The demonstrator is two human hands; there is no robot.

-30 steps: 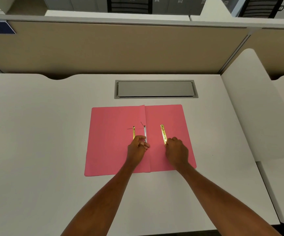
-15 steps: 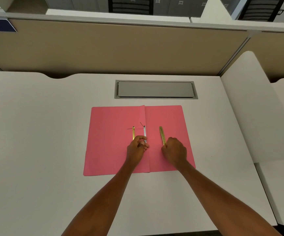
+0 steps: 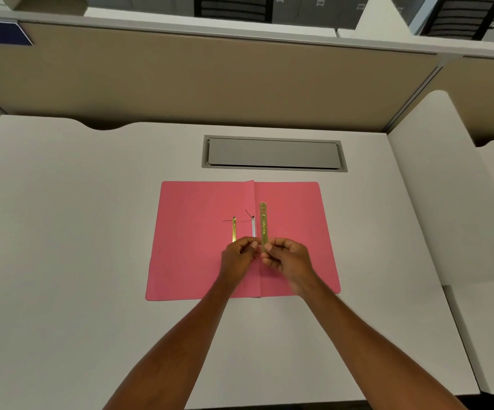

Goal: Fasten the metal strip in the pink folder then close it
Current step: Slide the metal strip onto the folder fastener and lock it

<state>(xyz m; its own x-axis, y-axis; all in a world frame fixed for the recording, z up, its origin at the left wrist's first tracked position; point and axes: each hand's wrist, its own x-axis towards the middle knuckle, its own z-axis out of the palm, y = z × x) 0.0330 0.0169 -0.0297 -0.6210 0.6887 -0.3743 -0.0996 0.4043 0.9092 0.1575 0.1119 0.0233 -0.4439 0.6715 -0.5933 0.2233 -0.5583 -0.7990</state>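
— While the right hand (image 3: 287,258) pinches the lower end of the metal strip (image 3: 263,226) and holds it upright over the fold, what do you think is most likely to spoil this?

— Missing the prongs. The strip stands just right of the silver prong (image 3: 253,227), and the gold prong (image 3: 234,230) lies a little further left on the pink folder (image 3: 198,241). Both point away from the person, and their near ends are hidden under the left hand (image 3: 238,260). If the strip comes down crooked, its holes probably won't meet either one.

— Is the left hand gripping anything?

— Its fingers are curled near the base of the prongs, touching or nearly touching the right hand. Whether they truly clamp a prong or only rest on it, I cannot tell.

— And the folder itself?

— It lies open and flat on the white desk (image 3: 77,232), in front of the grey hatch (image 3: 274,153). Nothing pins it but the hands, so a sideways push could slide it or crease the fold.

— Anything else?

— The pinch sits low on a long, thin strip, so the far end could swing or the strip could slip out. And if the prongs are not folded flat over it, I expect the cover would not shut cleanly.
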